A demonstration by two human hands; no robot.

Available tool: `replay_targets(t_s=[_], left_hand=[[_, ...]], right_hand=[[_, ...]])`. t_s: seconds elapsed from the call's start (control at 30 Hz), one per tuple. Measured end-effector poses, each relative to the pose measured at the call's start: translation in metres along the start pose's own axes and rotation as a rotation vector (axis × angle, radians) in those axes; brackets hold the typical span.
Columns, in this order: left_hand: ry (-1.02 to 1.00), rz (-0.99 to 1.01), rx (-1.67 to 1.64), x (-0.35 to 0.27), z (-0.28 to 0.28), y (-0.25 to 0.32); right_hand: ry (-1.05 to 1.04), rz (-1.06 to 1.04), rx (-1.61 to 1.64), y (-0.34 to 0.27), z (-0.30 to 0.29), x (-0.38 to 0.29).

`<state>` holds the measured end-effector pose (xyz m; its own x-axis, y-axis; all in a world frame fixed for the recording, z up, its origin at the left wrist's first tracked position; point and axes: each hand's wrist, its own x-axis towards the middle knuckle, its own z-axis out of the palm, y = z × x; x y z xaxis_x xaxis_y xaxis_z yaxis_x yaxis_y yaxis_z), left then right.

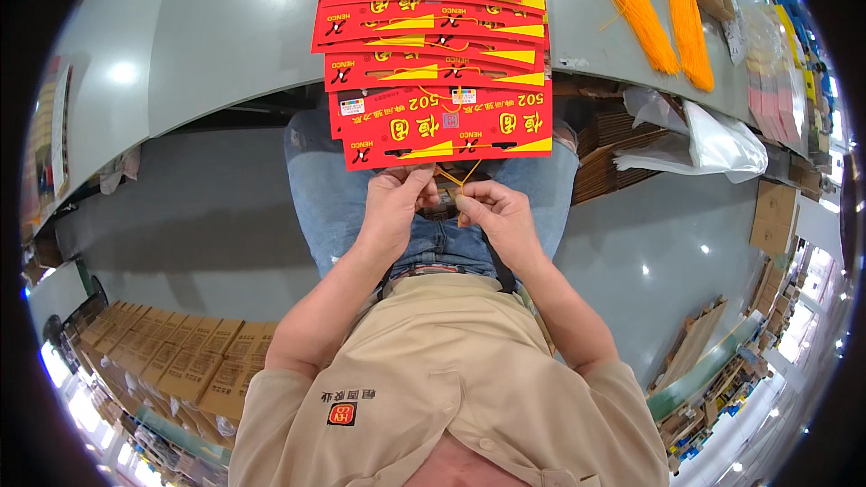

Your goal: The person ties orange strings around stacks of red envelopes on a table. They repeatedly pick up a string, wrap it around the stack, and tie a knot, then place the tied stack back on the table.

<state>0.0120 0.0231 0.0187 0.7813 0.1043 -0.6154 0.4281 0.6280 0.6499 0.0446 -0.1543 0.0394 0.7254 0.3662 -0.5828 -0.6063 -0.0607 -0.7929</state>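
Observation:
Red and yellow printed cards (487, 111) lie overlapped in a long row on the table, and the nearest ones jut past its edge over my lap. Thin orange cord (463, 181) runs from the nearest card's slots down to my hands. My left hand (406, 196) is at that card's lower edge, its fingertips partly hidden, so what it pinches is unclear. My right hand (494, 210) pinches the cord between thumb and forefinger, just below where its strands meet. More orange cord crosses the slots of the cards behind.
Two orange cord bundles (636, 13) (690, 27) lie on the grey table (230, 20), right of the cards. Clear plastic bags (717, 142) hang by the table's right edge above flattened cardboard (609, 142). Cardboard cartons (183, 352) stand in rows behind me on the left.

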Motion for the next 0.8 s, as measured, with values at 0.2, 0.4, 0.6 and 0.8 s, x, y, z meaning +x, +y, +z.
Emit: replay_targets(t_s=[0.2, 0.4, 0.6, 0.8], left_hand=[[-0.002, 0.083, 0.324, 0.001, 0.003, 0.004], [-0.074, 0.124, 0.153, -0.006, 0.004, 0.004], [0.092, 0.144, 0.104, 0.006, 0.007, -0.004], [-0.223, 0.424, 0.153, -0.026, 0.007, 0.010]], right_hand=[[0.091, -0.598, -0.530, -0.012, 0.019, -0.001], [0.175, -0.750, -0.640, -0.014, 0.020, 0.005], [-0.038, -0.910, -0.659, -0.001, 0.013, -0.007], [0.216, -0.612, -0.873, -0.003, -0.068, -0.006]])
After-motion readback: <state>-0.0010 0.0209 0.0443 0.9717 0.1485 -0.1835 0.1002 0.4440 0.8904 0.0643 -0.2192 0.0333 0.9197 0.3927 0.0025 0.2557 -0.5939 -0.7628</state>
